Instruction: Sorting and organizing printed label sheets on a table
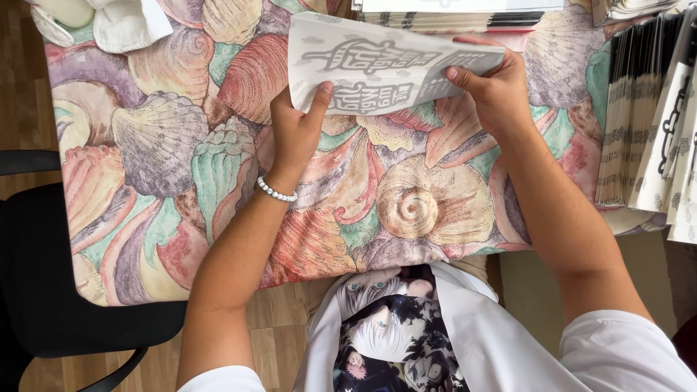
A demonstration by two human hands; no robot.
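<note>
Sheet [377, 65], white with grey printed ornament, is held up over the counter [181, 167] between both hands. Left hand [296, 131] has its grip closed on the sheet's lower left edge, thumb pressed flat on the printed face and the other fingers tucked behind. Right hand [494, 91] has its grip closed on the sheet's right end, thumb on top near the lower corner and fingers curled around the far side. The sheet spans the gap between the two grips and tilts slightly, its left end higher and farther from the person.

A bead bracelet [276, 191] circles the left wrist, just behind that grip. Under both grips lies a cloth printed with large seashells in pink, green and tan, which covers the counter. Beyond the right grip, at the far edge, sits a stack of similar sheets [457, 14]. To the right of the right grip stands a row of folded printed pieces [646, 116], packed upright side by side. Far to the left of the left grip, at the corner, lies some white cloth [123, 25]. A black chair [43, 290] stands left of the counter, well apart from either grip.
</note>
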